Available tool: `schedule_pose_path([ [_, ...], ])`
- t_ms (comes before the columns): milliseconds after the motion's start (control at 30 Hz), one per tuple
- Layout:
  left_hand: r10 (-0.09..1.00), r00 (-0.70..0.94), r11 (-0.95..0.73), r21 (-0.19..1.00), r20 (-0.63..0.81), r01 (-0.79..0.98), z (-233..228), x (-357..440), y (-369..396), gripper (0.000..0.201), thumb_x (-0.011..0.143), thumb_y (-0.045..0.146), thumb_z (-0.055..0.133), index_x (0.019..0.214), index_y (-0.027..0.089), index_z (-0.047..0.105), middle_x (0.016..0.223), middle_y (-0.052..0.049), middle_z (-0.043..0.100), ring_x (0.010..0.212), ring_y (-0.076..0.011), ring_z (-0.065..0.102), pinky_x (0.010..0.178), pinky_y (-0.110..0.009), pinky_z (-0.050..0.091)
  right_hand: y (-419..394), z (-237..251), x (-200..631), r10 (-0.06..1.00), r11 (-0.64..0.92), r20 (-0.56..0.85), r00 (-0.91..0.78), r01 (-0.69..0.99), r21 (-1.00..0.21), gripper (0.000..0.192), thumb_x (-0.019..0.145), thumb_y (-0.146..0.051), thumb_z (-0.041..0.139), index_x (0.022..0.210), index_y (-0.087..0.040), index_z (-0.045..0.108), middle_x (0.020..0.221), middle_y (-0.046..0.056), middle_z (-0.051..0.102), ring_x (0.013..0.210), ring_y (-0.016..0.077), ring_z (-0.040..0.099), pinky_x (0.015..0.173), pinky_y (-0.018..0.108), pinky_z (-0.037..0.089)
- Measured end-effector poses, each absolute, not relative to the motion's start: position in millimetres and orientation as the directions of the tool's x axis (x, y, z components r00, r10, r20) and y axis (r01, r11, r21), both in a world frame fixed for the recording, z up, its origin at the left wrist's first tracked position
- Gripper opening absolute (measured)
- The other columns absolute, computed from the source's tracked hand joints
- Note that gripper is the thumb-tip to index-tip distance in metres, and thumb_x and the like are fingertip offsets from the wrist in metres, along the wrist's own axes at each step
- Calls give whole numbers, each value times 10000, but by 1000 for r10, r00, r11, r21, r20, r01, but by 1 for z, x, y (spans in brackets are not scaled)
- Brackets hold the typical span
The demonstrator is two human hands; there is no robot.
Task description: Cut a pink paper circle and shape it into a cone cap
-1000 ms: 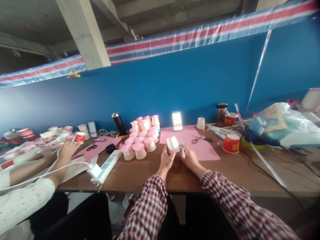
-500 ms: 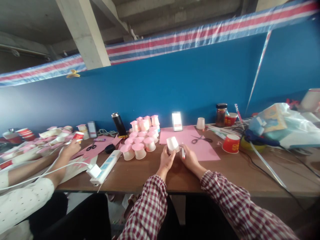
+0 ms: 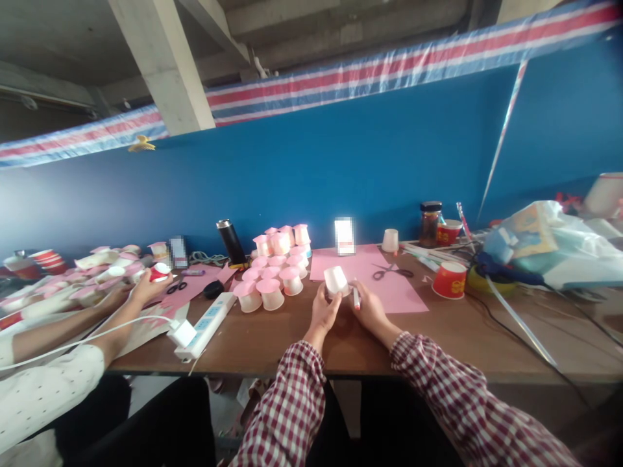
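Brown bench [image 3: 438,331] under blue wall. Left hand [image 3: 325,311] fingers wrapped round white cup [image 3: 336,280], tilted; right hand [image 3: 370,310] fingers pinching marker [image 3: 357,298] just beside cup, pink paper [image 3: 384,275] behind.

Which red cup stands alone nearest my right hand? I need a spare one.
The red paper cup standing upright on the bare table just past the pink sheet's right corner. The other red cup sits farther back beside the dark jar.

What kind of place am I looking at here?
Probably a makeshift craft workshop: a long wooden table crowded with pink-topped paper cups, pink paper and scissors, under bare concrete beams.
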State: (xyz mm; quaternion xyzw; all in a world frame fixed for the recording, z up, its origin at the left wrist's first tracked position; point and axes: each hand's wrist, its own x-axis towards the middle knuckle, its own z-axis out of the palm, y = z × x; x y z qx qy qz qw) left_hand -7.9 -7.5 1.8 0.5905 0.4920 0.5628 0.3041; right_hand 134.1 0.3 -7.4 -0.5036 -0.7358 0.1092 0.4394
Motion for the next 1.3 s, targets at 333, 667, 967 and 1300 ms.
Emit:
schedule_pose_path([
  [333, 925, -123, -325, 915, 360, 240, 2, -8, -8, 355, 759, 325, 599, 1075, 172, 548, 1015, -84, 645, 902, -203, 608, 786, -307, 452, 1, -8, 134, 842, 462, 530, -105, 646, -607, 297, 836, -255, 439, 1113, -191, 522, 888, 64, 682, 721, 200, 645, 622, 260, 460],
  [667, 927, -124, -319, 917, 355, 241, 3, -8, -8, 354, 759, 327, 595, 1073, 173, 548, 1005, -81, 644, 882, -198, 606, 779, -306, 450, 1, -6, 133, 842, 460, 529, -104, 652, -603, 304, 825, -250, 445, 1108, -181, 529, 881, 68, 682, 725, 197, 648, 632, 261, 464],
  [967, 928, -122, -317, 918, 352, 240, 2, -9, -8, 360, 756, 327, 599, 1080, 177, 552, 1015, -80, 642, 902, -207, 602, 790, -315, 451, 0, -7, 133, 842, 456, 530, -104, 661, -595, 311, 820, -241, 449, 1116, -187, 525, 851, 59, 684, 692, 195, 645, 610, 262, 459],
  [1300, 927, -127, -316, 917, 353, 245, 3, -8, -8, 350, 752, 324, 603, 1068, 178, 559, 990, -79, 649, 892, -210, 607, 787, -321, 453, 0, -6, 133, 841, 465, 530, -108, 643, -608, 296, 818, -231, 449, 1102, -189, 526, 839, 55, 678, 679, 190, 639, 609, 259, 461],
])
